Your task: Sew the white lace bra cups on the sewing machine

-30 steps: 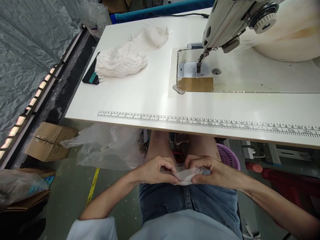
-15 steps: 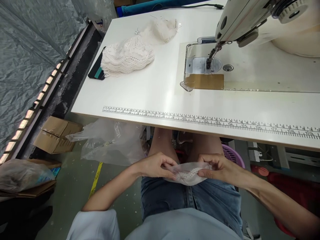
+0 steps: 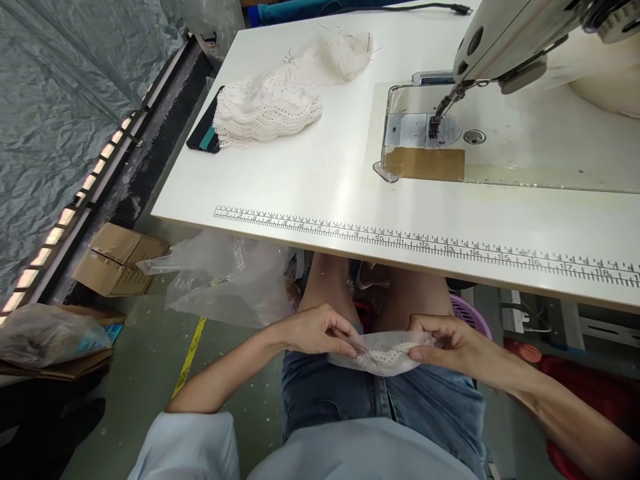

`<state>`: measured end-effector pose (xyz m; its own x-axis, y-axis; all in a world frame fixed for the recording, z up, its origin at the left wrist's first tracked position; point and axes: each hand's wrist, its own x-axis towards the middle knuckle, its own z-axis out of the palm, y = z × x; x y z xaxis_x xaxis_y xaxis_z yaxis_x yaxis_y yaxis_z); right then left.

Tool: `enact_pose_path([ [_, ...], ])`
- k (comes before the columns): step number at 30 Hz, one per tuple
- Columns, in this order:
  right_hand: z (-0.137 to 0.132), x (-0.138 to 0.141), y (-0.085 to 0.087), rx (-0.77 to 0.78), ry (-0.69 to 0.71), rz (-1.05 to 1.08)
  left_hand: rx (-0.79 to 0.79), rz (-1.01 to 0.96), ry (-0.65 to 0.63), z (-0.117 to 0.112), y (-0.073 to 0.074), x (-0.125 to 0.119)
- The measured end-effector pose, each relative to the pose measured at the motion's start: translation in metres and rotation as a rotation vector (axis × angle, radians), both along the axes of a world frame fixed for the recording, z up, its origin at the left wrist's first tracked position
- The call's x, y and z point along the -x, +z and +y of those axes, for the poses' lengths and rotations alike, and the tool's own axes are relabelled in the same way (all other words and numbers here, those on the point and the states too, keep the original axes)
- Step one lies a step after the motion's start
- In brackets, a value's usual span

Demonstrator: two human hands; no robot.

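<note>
Sheer white fabric (image 3: 395, 365) with a strip of pale lace along it is held over the person's lap, just off the front edge of the white table (image 3: 280, 180) and lower than its surface. From my end of the link, I see the left hand (image 3: 325, 331) pinching it near its left end between thumb and fingers. I see the right hand (image 3: 445, 340) gripping the right end, thumb on top and fingers curled behind. A thin dark thread (image 3: 373, 358) crosses the cloth beside the left fingertips. I cannot tell whether the cloth touches the denim shorts (image 3: 340, 400) beneath.

On the surface, near the left edge, I have a bunched piece of cream lace (image 3: 270, 113), its scalloped border facing the front edge and its gauzy end reaching toward the back edge. It partly covers a dark item with a teal stripe (image 3: 206, 139). Ruler markings (image 3: 377, 237) run along the front edge, starting a little in from the front left corner. Toward the right edge stands a sewing machine (image 3: 505, 47), a brown patch (image 3: 425, 164) just in front of its needle plate (image 3: 407, 130). Below the front edge I make out a clear plastic bag (image 3: 225, 280) left of the legs and a purple basket (image 3: 470, 315) right of them.
</note>
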<state>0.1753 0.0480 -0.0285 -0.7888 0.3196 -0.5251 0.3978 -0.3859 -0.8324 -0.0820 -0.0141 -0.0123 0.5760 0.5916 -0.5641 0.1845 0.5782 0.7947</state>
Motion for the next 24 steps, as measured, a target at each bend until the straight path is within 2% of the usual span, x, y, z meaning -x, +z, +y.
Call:
enact_pose_path([
  [6,0.0,0.006,0.005,0.006,0.006,-0.008,0.049,-0.047,-0.017,-0.002,-0.004,0.0],
  [13,-0.001,0.004,0.007,0.014,0.004,-0.005,0.019,-0.042,0.009,-0.001,-0.011,-0.012],
  [20,-0.004,0.011,0.007,0.005,0.028,0.004,0.01,-0.022,-0.039,-0.001,-0.004,-0.001],
  [24,-0.004,0.018,0.01,-0.032,0.06,0.016,-0.005,-0.021,-0.064,0.002,0.001,-0.007],
])
